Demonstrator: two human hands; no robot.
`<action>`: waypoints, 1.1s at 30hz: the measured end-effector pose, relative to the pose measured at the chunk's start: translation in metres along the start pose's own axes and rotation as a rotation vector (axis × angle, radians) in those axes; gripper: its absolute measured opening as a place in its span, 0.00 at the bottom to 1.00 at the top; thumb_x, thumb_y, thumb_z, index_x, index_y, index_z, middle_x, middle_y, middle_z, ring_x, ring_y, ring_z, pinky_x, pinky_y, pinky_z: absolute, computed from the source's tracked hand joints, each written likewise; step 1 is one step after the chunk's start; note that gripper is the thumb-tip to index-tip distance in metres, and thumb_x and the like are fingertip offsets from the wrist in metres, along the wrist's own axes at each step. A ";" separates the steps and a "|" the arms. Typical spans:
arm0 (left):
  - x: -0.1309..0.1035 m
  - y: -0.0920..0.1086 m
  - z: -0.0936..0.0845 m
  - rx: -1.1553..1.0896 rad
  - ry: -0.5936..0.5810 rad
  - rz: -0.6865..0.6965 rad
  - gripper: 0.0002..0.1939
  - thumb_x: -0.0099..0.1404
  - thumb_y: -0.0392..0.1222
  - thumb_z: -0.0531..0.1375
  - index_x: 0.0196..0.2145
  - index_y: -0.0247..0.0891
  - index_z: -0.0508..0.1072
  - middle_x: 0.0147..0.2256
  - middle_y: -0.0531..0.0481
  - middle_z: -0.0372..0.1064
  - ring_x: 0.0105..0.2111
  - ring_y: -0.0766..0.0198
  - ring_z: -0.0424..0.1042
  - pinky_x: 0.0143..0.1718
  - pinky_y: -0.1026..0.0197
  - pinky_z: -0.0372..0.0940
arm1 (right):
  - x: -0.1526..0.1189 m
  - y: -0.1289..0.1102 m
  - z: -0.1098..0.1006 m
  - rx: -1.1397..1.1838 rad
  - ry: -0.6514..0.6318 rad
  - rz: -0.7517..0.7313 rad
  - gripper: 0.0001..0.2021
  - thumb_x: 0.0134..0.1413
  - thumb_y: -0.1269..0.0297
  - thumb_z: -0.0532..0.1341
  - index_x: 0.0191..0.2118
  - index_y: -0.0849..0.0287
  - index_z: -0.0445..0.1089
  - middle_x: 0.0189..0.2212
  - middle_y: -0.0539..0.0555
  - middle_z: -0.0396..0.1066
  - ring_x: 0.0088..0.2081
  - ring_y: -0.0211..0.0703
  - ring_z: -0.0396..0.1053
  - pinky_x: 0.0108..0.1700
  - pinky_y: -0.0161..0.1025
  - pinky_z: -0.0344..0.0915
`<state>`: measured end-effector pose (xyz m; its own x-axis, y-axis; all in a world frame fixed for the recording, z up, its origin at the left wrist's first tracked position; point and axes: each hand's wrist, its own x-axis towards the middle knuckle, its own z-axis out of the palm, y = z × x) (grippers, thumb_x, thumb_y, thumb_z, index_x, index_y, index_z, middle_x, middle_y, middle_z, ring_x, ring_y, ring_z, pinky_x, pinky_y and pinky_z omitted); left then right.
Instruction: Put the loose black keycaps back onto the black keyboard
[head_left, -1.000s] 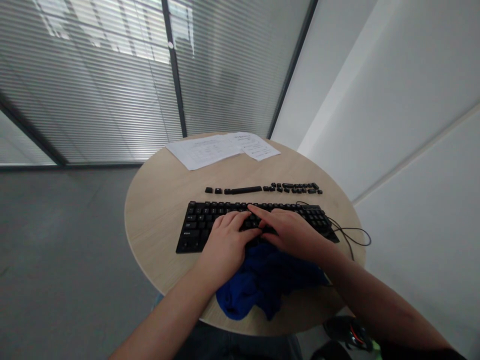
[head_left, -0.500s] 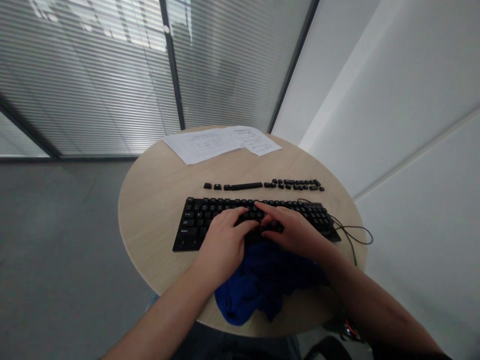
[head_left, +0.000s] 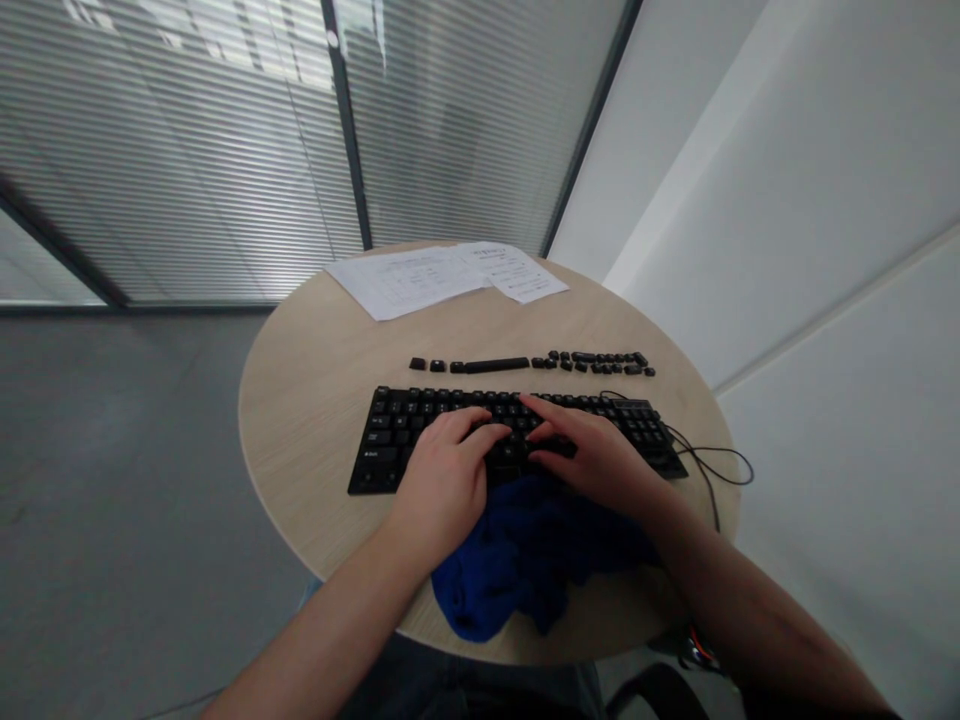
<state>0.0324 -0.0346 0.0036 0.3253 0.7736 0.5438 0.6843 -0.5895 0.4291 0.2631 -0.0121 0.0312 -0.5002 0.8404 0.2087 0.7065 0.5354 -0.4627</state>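
Note:
A black keyboard (head_left: 382,437) lies on the round wooden table, its lower middle part bare of some keycaps. My left hand (head_left: 448,465) rests over its middle, fingers and thumb apart and reaching onto the keys; its fingertips are partly hidden. From the right, my right hand (head_left: 592,450) leans over the keyboard with the index finger stretched to the upper rows. Its thumb stands away from that finger, and the other fingers curl a little. Nothing shows in either hand. Below the keyboard a crumpled blue cloth (head_left: 502,570) lies partly under my wrists.
Behind the keyboard is a row of loose black keycaps (head_left: 611,366), with a long space bar (head_left: 496,365) among them. Printed paper sheets (head_left: 420,283) lie at the table's (head_left: 300,400) far edge. A cable (head_left: 724,450) loops at the right, near the white wall (head_left: 840,250).
The view has shifted slightly, so the table things sit a little higher. My right hand has moved slightly away from my left, widening the gap between them.

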 end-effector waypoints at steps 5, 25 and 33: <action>0.000 0.000 0.001 -0.014 -0.001 -0.018 0.24 0.65 0.25 0.51 0.51 0.39 0.78 0.52 0.42 0.72 0.52 0.54 0.71 0.57 0.45 0.69 | -0.001 0.000 0.000 -0.086 -0.016 -0.034 0.35 0.58 0.69 0.66 0.70 0.47 0.59 0.43 0.50 0.79 0.48 0.44 0.75 0.54 0.44 0.70; -0.001 0.008 0.003 0.217 -0.189 0.097 0.22 0.69 0.33 0.58 0.55 0.55 0.78 0.60 0.41 0.68 0.57 0.45 0.68 0.55 0.36 0.64 | -0.002 -0.003 -0.002 -0.289 -0.018 -0.180 0.37 0.62 0.65 0.63 0.74 0.51 0.51 0.46 0.55 0.76 0.46 0.46 0.72 0.50 0.43 0.71; 0.004 0.011 0.004 0.248 -0.186 0.078 0.23 0.67 0.30 0.57 0.51 0.54 0.80 0.59 0.41 0.69 0.56 0.42 0.68 0.54 0.36 0.65 | 0.005 0.017 -0.045 -0.375 0.175 -0.118 0.17 0.68 0.63 0.57 0.58 0.56 0.73 0.48 0.55 0.77 0.50 0.47 0.72 0.57 0.48 0.68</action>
<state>0.0440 -0.0370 0.0074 0.4812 0.7709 0.4173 0.7833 -0.5918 0.1901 0.2957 0.0051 0.0631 -0.5187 0.7561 0.3991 0.7988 0.5949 -0.0890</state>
